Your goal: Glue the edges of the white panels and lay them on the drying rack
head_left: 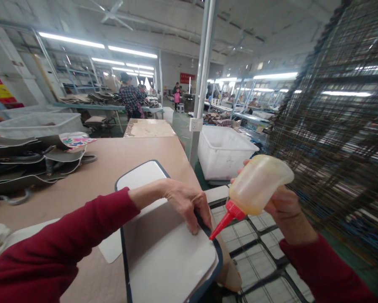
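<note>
A rounded white panel with a dark blue border (pixel 170 256) lies at the table's front right corner, its right part reaching past the edge. My left hand (pixel 189 204) is closed on its right rim, the thumb pressing on the white face and the fingers over the border. Tilted nozzle-down, a translucent squeeze bottle (pixel 260 185) with yellowish liquid is in my right hand (pixel 285 206), which is wrapped round its body. The tip of its red nozzle (pixel 222 225) is at the panel's right border, just beside my left fingers.
Grey bag-like pieces (pixel 34 160) are piled on the tan table (pixel 107 155) at left. White sheets (pixel 111 246) lie under my left arm. Beyond the right edge are a black wire rack (pixel 258 240), a white bin (pixel 226 151) and a post (pixel 203 75). Wire racks (pixel 340 113) tower at right; people (pixel 130 97) stand farther back.
</note>
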Tool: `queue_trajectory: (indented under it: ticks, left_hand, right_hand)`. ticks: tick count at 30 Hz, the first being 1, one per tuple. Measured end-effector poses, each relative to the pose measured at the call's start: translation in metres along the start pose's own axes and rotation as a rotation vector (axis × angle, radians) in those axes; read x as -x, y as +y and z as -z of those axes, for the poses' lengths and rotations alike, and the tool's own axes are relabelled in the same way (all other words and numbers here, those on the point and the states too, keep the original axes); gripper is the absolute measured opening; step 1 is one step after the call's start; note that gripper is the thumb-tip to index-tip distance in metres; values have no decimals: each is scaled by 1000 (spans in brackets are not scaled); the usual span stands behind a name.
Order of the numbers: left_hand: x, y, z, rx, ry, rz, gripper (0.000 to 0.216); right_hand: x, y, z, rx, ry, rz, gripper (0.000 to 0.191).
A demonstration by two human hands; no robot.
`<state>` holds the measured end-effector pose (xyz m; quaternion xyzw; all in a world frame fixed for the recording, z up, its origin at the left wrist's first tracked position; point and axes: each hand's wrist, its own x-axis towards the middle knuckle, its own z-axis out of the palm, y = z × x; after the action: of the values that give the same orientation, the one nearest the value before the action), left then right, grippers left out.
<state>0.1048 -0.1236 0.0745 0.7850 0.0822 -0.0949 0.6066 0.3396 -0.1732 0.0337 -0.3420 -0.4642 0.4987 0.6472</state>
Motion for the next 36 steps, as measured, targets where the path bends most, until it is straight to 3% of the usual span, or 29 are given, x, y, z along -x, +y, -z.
queue_trajectory:
  ticks: [9, 22, 32, 36]
  left_hand:
    - [5, -27, 15, -29, -115, -70, 36]
    - [11, -25, 17, -25, -71, -58, 32]
    - [18, -29, 21, -85, 35, -35, 26]
    - [22, -33, 24, -112, 61, -39, 22]
  right_hand:
    - [-6, -1, -15, 4, -182, -48, 61]
    - [-3, 2, -14, -33, -128, -47, 61]
    - [5, -2, -2, -17, -93, 26, 67]
    - [11, -6, -3, 1, -115, 39, 58]
